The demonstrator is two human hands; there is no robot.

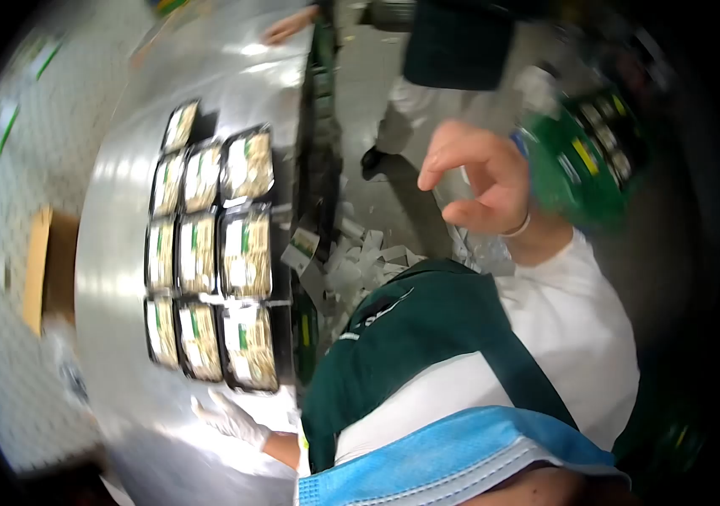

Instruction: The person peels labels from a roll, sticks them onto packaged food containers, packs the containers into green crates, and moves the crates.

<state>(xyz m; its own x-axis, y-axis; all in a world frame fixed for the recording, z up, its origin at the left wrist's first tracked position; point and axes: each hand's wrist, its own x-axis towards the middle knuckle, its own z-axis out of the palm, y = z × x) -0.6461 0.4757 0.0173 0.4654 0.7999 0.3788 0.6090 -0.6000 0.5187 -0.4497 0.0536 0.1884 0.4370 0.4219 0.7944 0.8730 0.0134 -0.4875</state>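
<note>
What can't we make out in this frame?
Head view:
Packs: label print blurred, too small.
Green object: blur hides exactly what it is.
Co-worker: upper body cut off by top edge.
Left hand: upper arm hidden by apron and mask.

the table (113,270) is shiny metal, the packs (247,251) glossy plastic, the apron (453,308) matt cloth.
</note>
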